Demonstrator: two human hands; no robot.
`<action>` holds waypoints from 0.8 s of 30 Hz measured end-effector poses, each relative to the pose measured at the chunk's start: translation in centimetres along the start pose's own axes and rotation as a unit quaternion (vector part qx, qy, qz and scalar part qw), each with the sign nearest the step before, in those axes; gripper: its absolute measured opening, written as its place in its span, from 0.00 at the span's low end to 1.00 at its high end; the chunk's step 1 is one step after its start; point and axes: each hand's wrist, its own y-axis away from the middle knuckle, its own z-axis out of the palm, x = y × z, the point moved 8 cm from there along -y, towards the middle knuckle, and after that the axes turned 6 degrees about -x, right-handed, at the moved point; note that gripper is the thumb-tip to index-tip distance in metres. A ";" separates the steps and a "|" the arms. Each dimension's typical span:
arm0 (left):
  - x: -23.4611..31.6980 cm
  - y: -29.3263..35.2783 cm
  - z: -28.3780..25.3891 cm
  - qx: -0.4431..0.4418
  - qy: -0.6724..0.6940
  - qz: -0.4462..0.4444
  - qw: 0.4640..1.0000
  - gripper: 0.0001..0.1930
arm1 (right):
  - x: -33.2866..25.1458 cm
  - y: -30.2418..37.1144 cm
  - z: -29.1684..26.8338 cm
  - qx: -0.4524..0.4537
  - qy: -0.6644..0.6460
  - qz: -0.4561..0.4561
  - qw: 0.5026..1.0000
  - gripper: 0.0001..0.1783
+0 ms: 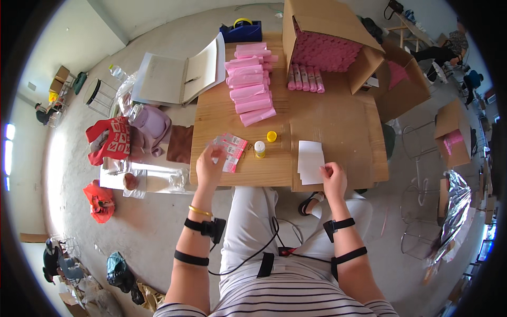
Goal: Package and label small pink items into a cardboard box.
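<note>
Over the left part of the wooden table, my left hand (209,161) has its fingers drawn together beside several pink-and-white printed labels (232,149). What those fingers hold, if anything, is too blurred to name. At the right, thumb and fingers of my right hand (334,178) pinch the near right edge of a small stack of white paper slips (310,158). The slips lie on a flat piece of cardboard (343,132). Between my hands stands a small white glue bottle (260,149), uncapped, with a yellow cap (271,136) just behind it.
Pink plastic-wrapped rolls (251,84) lie stacked mid-table. More labelled rolls (305,79) sit before an open cardboard box (338,26) full of pink rolls. A blue tape dispenser (241,31), an open notebook (177,76) and a lilac jug (150,119) stand at the back left.
</note>
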 end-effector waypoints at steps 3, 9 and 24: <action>1.6 -3.5 0.4 0.029 -0.057 0.057 0.996 0.08 | -0.8 0.3 -1.0 0.028 -0.021 -0.019 0.999 0.10; 5.8 -10.3 4.3 0.034 -0.151 0.179 0.972 0.12 | 0.0 0.6 -1.1 0.004 -0.055 -0.024 0.998 0.07; 6.7 -13.6 6.1 -0.114 -0.114 0.128 0.979 0.15 | -1.2 0.2 -1.6 -0.013 -0.186 -0.034 0.982 0.04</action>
